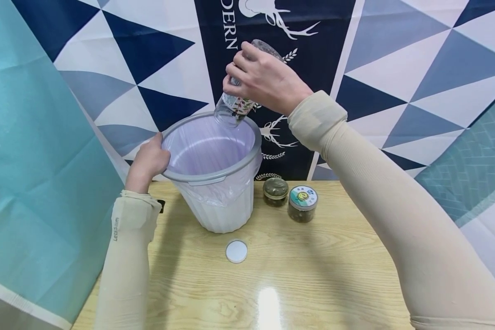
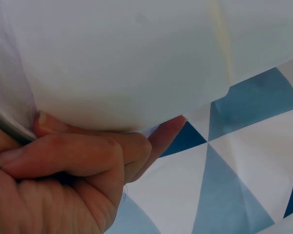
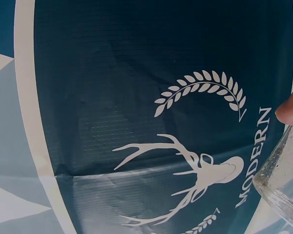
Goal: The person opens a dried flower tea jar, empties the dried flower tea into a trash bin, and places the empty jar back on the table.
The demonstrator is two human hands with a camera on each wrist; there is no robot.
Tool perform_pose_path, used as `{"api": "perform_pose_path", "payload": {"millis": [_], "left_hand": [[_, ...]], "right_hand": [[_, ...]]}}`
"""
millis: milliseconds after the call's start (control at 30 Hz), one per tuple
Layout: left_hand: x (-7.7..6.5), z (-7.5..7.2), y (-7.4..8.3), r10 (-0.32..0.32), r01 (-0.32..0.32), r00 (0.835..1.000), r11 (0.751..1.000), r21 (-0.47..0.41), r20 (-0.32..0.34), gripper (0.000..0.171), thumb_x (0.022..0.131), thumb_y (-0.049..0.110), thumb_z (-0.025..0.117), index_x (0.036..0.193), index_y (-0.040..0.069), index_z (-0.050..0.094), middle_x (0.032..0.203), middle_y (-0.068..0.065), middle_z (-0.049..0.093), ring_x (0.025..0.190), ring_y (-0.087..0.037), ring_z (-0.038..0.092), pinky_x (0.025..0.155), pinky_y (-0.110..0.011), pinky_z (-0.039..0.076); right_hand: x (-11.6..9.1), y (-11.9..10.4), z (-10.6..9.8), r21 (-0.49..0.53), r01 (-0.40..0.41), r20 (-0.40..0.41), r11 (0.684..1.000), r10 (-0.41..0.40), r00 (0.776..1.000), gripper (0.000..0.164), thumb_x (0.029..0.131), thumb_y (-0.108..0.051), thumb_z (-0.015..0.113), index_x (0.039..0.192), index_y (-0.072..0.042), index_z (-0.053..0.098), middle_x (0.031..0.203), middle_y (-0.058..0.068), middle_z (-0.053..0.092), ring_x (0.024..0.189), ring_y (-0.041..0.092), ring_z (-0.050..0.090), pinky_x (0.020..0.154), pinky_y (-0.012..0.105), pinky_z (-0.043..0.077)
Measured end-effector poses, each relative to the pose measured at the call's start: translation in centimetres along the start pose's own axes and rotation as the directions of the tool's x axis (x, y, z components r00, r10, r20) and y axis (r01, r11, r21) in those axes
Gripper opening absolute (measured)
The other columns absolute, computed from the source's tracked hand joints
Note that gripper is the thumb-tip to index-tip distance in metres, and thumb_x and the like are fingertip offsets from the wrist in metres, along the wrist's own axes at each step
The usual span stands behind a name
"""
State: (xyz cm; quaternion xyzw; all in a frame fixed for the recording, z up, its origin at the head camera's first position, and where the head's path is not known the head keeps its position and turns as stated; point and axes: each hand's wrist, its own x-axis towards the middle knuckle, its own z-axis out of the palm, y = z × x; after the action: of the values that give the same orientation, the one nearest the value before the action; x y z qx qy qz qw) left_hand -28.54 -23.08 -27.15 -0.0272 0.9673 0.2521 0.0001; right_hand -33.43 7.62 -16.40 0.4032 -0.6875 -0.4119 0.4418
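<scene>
Looks like the tipping-out step

On my feed, the right hand [image 1: 266,78] grips a clear cylindrical jar with a floral label [image 1: 242,106], its lower end tilted over the far side of a lined, grey-rimmed white plastic bin [image 1: 227,208]. The left hand [image 1: 150,158] grips the bin's edge. I judge the next move calls for a steeper tilt, bin held steady. Nearer me, a flat round white lid [image 1: 236,251] lies on the pale wooden table [image 1: 313,279].

There are two hands [image 1: 148,158] [image 1: 270,80], two sleeves [image 1: 128,256] [image 1: 392,201], one waste bin [image 1: 222,220], one bin liner [image 1: 198,149], one clear jar [image 1: 240,104], two lidded jars [image 1: 276,196] [image 1: 302,211] and one round lid [image 1: 236,251]. Perhaps one black object [image 1: 162,206] too, mostly hidden.
</scene>
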Motion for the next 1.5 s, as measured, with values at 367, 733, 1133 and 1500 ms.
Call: {"api": "perform_pose_path", "payload": {"millis": [367, 733, 1133, 1500], "left_hand": [[0.1, 0.1, 0.2, 0.012, -0.012, 1.000, 1.000, -0.001, -0.008, 0.071, 0.096, 0.009, 0.029, 0.163, -0.006, 0.008, 0.167, -0.031, 0.018, 0.153, -0.049, 0.025, 0.125, -0.060, 0.023], [0.0, 0.3, 0.3, 0.016, -0.016, 1.000, 1.000, -0.004, -0.012, 0.071, 0.096, 0.008, 0.029, 0.163, -0.006, 0.008, 0.167, -0.032, 0.019, 0.152, -0.049, 0.027, 0.125, -0.060, 0.024], [-0.1, 0.5, 0.4, 0.015, -0.015, 1.000, 1.000, -0.010, -0.021, 0.072, 0.096, 0.009, 0.030, 0.163, -0.007, 0.009, 0.167, -0.032, 0.020, 0.152, -0.049, 0.028, 0.125, -0.060, 0.024], [-0.1, 0.5, 0.3, 0.017, -0.017, 1.000, 1.000, -0.009, -0.019, 0.072, 0.095, 0.008, 0.029, 0.163, -0.006, 0.008, 0.166, -0.033, 0.021, 0.151, -0.049, 0.029, 0.124, -0.061, 0.025]], "right_hand": [[-0.3, 0.5, -0.1, 0.097, -0.015, -0.010, 0.995, 0.016, 1.000, 0.060, 0.085, 0.010, 0.073, 0.137, -0.011, 0.053, 0.133, 0.018, 0.055, 0.119, 0.038, 0.058, 0.113, 0.050, 0.042], [-0.5, 0.3, 0.1, 0.165, -0.101, 0.013, 0.981, 0.100, 0.995, 0.055, 0.084, 0.004, 0.073, 0.133, -0.016, 0.057, 0.134, 0.014, 0.057, 0.124, 0.037, 0.056, 0.112, 0.063, 0.040], [-1.0, 0.1, 0.1, 0.150, -0.106, 0.048, 0.983, 0.100, 0.994, 0.074, 0.081, 0.002, 0.078, 0.146, -0.017, 0.048, 0.141, 0.015, 0.058, 0.130, 0.038, 0.056, 0.116, 0.062, 0.039], [-1.8, 0.2, 0.3, 0.261, -0.180, 0.009, 0.948, 0.184, 0.983, 0.059, 0.085, 0.008, 0.071, 0.136, -0.017, 0.057, 0.136, 0.016, 0.055, 0.132, 0.037, 0.052, 0.122, 0.058, 0.034]]}}
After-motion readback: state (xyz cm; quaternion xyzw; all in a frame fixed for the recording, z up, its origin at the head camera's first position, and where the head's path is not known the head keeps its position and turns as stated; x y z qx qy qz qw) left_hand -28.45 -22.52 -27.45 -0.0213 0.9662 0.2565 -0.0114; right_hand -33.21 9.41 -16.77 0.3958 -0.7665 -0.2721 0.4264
